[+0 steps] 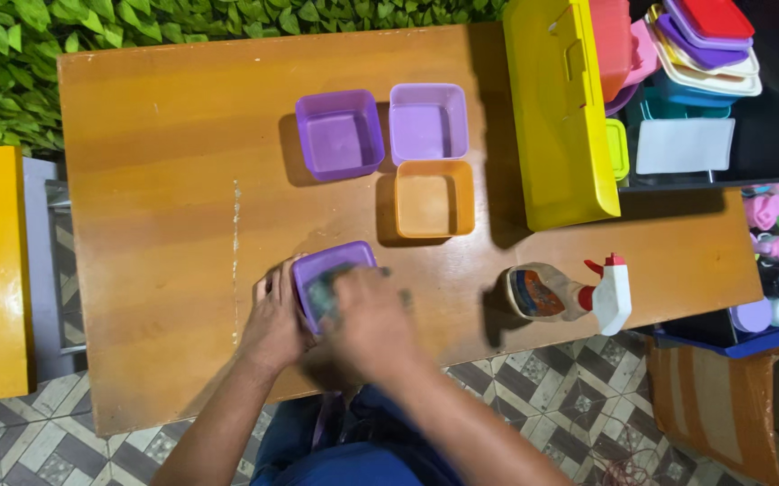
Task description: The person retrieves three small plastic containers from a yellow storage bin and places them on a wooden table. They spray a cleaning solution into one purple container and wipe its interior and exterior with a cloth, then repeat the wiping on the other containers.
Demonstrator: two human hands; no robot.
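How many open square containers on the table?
4: dark purple and lilac side by side at the far edge, orange below the lilac, purple under the hands.

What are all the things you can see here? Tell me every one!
Wooden table: one, orange-brown, centre.
Purple square containers: three; two at the table's far side, one under the hands.
Orange square container: one, in front of the paler purple one.
Cloth: one, greenish, blurred, inside the near purple container.
Spray bottle: one, white and red nozzle, lying on its side, right.
Yellow lid: one, big, right.
Stacked lids and containers: several, mixed colours, top right.
Left hand: grips the near container's side.
Right hand: blurred, over the container.
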